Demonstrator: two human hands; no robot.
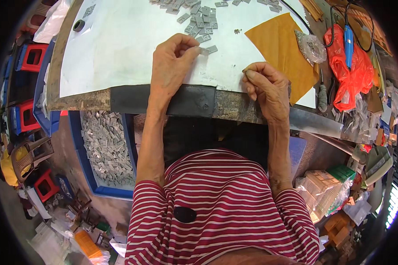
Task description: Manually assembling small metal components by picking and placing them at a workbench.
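The step in hand looks to be work on a single plate [204, 51], done at fingertip scale. The left hand [171, 62] pinches this small gray piece between thumb and forefinger, just below the pile [203, 21] of like pieces, low over the white sheet [119, 53]. A second plate [212, 49] lies right beside the held one, on the near side of the pile; whether the two touch or overlap is hard to tell.

The right hand [268, 86] is below and to the right of the pile, its thumb and forefinger brought together and the other fingers curled. Something tiny may sit between those tips, but at this size I cannot be sure. Dark bits [238, 32] lie to the right of the pile, and the orange envelope [274, 48] is farther out on that side. Well apart from the pile, down to its left past the bench edge, the blue tray [107, 191] holds many more gray pieces.

As I judge it, the next move calls for a steady left pinch and a precise right fingertip, with the held plate kept clear of its neighbor.
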